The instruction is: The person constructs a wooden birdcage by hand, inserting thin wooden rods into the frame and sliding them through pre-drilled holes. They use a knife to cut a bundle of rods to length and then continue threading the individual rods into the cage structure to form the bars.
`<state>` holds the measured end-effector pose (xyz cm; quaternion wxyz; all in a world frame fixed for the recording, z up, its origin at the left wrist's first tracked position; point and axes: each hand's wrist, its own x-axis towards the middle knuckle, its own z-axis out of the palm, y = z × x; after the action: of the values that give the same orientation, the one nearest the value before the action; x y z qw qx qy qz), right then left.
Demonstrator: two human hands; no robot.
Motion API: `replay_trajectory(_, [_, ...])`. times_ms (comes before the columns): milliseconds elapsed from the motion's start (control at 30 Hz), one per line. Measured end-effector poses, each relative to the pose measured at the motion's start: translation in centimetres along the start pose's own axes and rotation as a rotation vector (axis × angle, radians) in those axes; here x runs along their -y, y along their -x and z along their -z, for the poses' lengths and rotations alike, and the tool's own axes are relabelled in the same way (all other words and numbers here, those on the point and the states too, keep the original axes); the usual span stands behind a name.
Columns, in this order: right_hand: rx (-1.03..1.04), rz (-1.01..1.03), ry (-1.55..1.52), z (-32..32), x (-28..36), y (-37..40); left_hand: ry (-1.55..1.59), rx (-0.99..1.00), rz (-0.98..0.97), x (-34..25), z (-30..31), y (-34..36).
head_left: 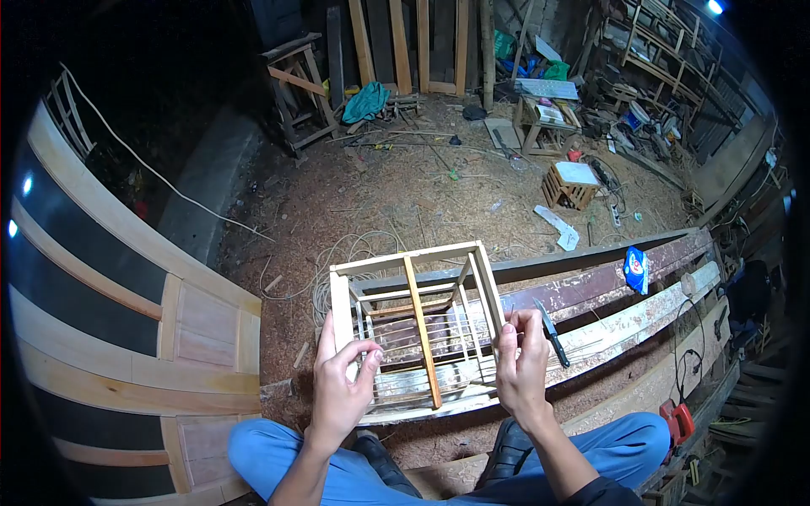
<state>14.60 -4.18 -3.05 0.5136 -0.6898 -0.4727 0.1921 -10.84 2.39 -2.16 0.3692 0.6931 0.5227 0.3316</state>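
A small open wooden frame point(415, 253), box-shaped with thin slats inside, stands tilted in front of me above the planks. An orange-brown strip point(422, 329) crosses its near opening from top to bottom. My left hand point(340, 384) is closed around the frame's left post, its thumb and forefinger curled inward over the opening. By the right post, my right hand point(525, 367) is closed in a pinch; what lies between its fingertips is too small to make out. A knife point(553, 336) with a black handle lies on the planks just right of that hand.
Long planks point(591, 337) form a bench across the front. On it lies a blue packet point(636, 271). A red power tool point(677, 422) sits at lower right. Panelled wooden doors point(126, 354) stand at left. A slatted crate point(572, 185) and loose cord point(325, 270) lie on the shavings-strewn floor.
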Motion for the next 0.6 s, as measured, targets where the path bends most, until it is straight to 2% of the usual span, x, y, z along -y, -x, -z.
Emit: replay_trajectory(600, [0.003,0.044,-0.011,-0.07,-0.28,-0.72,0.01,-0.028,-0.033,0.39,-0.09,0.02])
